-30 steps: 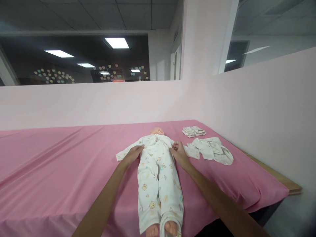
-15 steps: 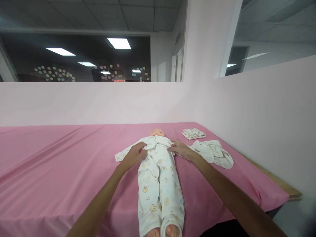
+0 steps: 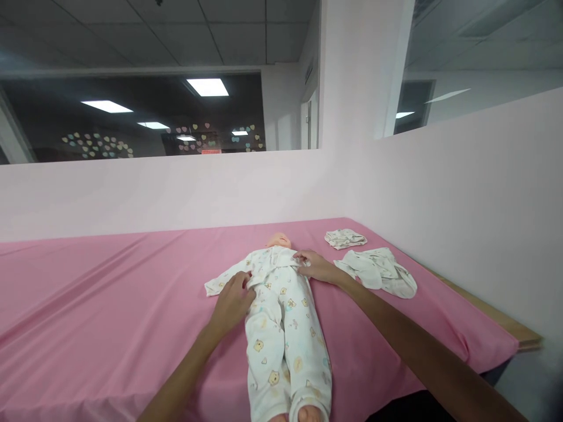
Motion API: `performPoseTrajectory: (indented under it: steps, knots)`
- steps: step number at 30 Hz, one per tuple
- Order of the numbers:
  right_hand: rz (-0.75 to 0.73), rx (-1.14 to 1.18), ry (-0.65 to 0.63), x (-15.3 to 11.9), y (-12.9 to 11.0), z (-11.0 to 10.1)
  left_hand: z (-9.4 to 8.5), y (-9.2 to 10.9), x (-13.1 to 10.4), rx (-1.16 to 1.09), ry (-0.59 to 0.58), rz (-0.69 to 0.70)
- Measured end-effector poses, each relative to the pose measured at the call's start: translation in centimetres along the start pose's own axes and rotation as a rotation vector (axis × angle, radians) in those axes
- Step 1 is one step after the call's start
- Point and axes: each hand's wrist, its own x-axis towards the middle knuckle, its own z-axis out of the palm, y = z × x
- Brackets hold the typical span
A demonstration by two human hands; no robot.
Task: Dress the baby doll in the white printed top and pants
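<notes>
A baby doll (image 3: 278, 240) lies on its back, head away from me and bare feet toward me. It wears a white long-sleeved baby top (image 3: 264, 266) and white baby pants (image 3: 303, 334) printed with small bears. At the left side of the waist, my left hand (image 3: 233, 298) has its fingers curled and closed at the top's lower edge. My right hand (image 3: 315, 266) reaches across from the other side, fingertips pinched on the top near the chest. The doll's right-side sleeve is mostly hidden behind that hand.
A pink sheet (image 3: 132, 310) covers the table, with a wooden edge (image 3: 497, 313) showing at right. Beyond my right hand lie a loosely laid white garment (image 3: 380, 272) and a folded patterned cloth (image 3: 345, 238). Pale walls (image 3: 211, 190) with windows rise behind and to the right.
My left hand has moved down and slightly left along the top's edge. My right hand has shifted slightly toward the middle of the chest. The view has tilted a little.
</notes>
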Motion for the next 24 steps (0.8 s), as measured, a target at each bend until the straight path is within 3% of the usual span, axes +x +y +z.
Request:
performPoseTrajectory:
  steps: [3,8,12,17,24]
  knots:
    - [-0.061,0.026,0.055,0.5,-0.1,0.3,1.0,-0.4,0.5,-0.002,0.076,-0.058]
    - [-0.046,0.128,0.032,1.7,0.3,1.3,1.6,-1.8,0.9,0.035,-0.02,-0.076]
    - [-0.061,0.049,0.02,0.3,1.0,1.3,1.8,-2.7,0.6,0.239,-0.039,-0.116]
    - [-0.126,-0.122,0.211,-2.6,3.2,0.8,2.5,-2.4,0.5,0.241,-0.044,-0.117]
    - [-0.17,-0.289,0.282,-2.3,5.1,2.7,2.6,-3.1,0.8,0.415,-0.034,-0.088]
